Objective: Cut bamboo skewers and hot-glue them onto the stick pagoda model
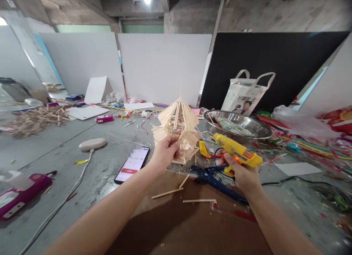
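Observation:
A pagoda-like model [178,115] built of thin pale wooden sticks stands at the middle, with a pointed, ribbed roof over a wider lower tier. My left hand [166,150] is closed at its front, a short wooden stick [181,134] pinched between thumb and fingers; the fingertips partly hide the lower tier. To the right, my right hand [243,172] grips a yellow hot glue gun [236,148], its nozzle pointing left toward the model and a small red light glowing. Blue-handled cutters [217,180] lie below the glue gun. Several loose sticks [167,193] rest on a brown board [154,218].
A phone [132,165] showing a timer lies left of the model. Beyond it are a white cabled device [92,144] and a purple power strip [24,196]. A metal bowl [264,132] and a white bag [239,93] stand at the right. Sticks are piled [38,119] far left.

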`<state>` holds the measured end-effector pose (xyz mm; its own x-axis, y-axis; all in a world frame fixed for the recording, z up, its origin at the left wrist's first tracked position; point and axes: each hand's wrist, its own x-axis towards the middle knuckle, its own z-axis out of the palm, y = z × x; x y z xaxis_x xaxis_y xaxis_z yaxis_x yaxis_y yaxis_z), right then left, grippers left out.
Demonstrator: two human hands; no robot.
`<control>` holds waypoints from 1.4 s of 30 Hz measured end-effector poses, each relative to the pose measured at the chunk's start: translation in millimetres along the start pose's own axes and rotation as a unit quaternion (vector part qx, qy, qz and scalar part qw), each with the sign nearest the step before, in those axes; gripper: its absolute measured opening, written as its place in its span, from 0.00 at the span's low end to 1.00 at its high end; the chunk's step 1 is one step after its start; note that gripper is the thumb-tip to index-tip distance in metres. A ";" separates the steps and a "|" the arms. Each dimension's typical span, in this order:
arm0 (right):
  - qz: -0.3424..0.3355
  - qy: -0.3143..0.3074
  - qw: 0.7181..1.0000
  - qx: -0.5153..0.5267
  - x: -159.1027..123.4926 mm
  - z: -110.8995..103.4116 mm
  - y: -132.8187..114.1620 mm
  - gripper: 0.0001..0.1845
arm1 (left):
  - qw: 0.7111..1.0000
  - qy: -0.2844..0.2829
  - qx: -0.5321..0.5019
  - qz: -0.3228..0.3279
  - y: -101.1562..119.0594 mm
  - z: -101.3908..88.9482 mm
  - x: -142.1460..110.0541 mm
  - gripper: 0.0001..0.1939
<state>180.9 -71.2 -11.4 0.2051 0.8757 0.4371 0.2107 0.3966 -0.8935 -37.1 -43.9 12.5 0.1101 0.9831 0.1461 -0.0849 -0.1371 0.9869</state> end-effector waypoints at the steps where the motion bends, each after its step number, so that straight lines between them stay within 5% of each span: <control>1: 0.001 0.000 1.000 -0.003 0.1 -0.5 0.8 0.13 | 0.998 0.016 -0.056 -0.008 -1.7 3.1 3.1 0.11; 5: -0.012 0.001 1.000 -0.003 0.4 -3.1 6.6 0.11 | 0.983 0.044 -0.173 -0.037 -4.8 14.1 10.4 0.14; 15: 0.006 -0.007 1.000 -0.004 -1.2 -2.7 6.6 0.11 | 0.975 0.096 -0.200 -0.020 -9.6 30.9 27.2 0.15; 27: 0.024 -0.014 1.000 0.004 -1.3 -2.5 12.2 0.13 | 0.959 0.106 -0.260 -0.020 -7.4 28.1 38.3 0.12; 42: 0.028 -0.014 0.999 -0.021 -1.4 -1.8 13.4 0.13 | 0.971 0.097 -0.219 0.015 -13.5 21.2 42.5 0.13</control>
<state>185.1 -67.6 -23.8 0.1918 0.9032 0.3840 0.2395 0.3363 -0.9108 -10.2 -2.9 6.9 -0.0840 0.9897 0.1157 -0.5028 -0.1424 0.8526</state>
